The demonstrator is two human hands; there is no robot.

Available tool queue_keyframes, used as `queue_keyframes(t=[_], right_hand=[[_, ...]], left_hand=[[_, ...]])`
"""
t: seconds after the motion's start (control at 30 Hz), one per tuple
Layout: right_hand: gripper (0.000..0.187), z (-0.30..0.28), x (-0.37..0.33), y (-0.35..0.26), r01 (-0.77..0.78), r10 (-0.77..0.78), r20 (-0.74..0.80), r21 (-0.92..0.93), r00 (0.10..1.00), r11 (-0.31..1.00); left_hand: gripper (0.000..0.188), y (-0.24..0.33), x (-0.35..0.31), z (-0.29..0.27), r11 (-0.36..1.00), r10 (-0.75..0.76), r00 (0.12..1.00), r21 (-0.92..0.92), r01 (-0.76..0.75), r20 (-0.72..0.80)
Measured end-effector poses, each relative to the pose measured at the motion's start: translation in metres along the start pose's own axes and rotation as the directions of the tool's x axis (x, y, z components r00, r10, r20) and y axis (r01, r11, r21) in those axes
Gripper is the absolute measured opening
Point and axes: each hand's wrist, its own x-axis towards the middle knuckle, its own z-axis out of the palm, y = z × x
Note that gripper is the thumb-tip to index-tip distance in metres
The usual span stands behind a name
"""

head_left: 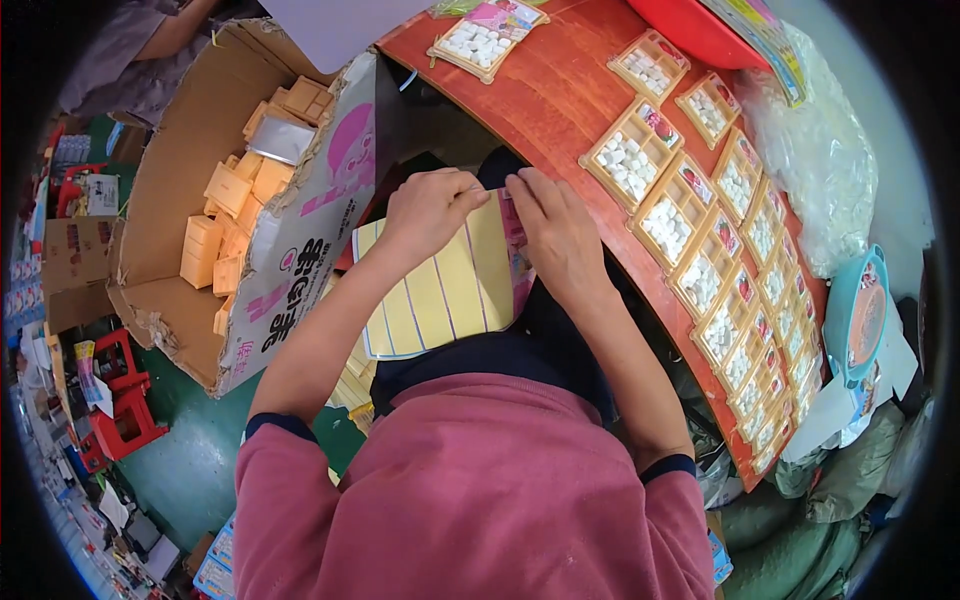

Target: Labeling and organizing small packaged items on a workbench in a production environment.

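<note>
A yellow sticker sheet [440, 300] with dark dividing lines lies over my lap, a pink printed strip [519, 265] along its right side. My left hand [432, 212] pinches the sheet's upper edge near the pink strip. Just to the right, my right hand [556, 232] has its fingers closed at the strip's top corner. The fingertips of both hands almost meet, and what lies exactly between them is partly hidden. Beyond my right hand, small tan trays [632, 155] holding white pieces and red-and-pink labels stand in rows on the red table [560, 100].
At the left stands an open cardboard carton [165, 230] with several orange plastic boxes [230, 190] inside. Another tray [478, 42] sits at the table's far left. A turquoise basket [858, 310] and clear plastic bag [815, 150] are at the right; red stools [125, 410] stand on the green floor.
</note>
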Motion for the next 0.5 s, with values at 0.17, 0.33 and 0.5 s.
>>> queue_keyframes(t=[0.17,0.33,0.5], right_hand=[[0.042,0.015,0.003,0.002,0.100,-0.099,0.049,-0.021,0.994,0.995],[0.042,0.022,-0.009,0.007,0.167,-0.169,-0.050,-0.044,0.984,0.985],[0.038,0.022,-0.005,0.010,0.147,-0.147,-0.048,-0.001,0.988,0.989]], left_hand=[[0.023,0.000,-0.002,-0.002,0.998,0.031,0.999,-0.046,-0.032,-0.013],[0.023,-0.009,-0.001,0.000,0.995,-0.014,1.000,-0.099,0.013,-0.013],[0.024,-0.008,-0.001,-0.001,0.991,-0.001,1.000,-0.134,0.001,0.003]])
